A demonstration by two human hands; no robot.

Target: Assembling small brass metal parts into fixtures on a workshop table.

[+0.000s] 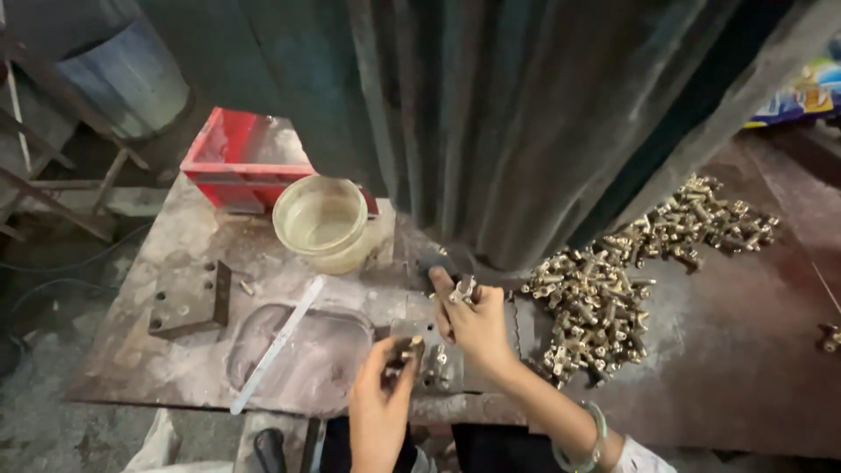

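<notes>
Your left hand (381, 407) is low at the front edge of the metal plate (175, 350), fingers pinched round a small brass fitting (410, 349) held just above the plate. Your right hand (473, 320) sits a bit further up and to the right, fingers closed on another brass piece (462, 289) w/ a shiny end poking out between them; it's right by the dark press block (429, 263) at the foot of the machine column (491, 131). The two hands are near each other but not touching. A bangle (596, 434) is on your right wrist.

Right of your right hand, on the rusty bench top, there's a big pile of brass fittings (604, 298) running up and to the right. Left of your hands a pale flat strip (276, 346) lies diagonally across the plate. A clear plastic bowl (321, 223) stands at the back of the plate, touching a red tray (241, 162) behind it. A dark angled bracket (188, 302) w/ holes lies at the left side of the plate. Grey drum (127, 79) top left, off the bench.
</notes>
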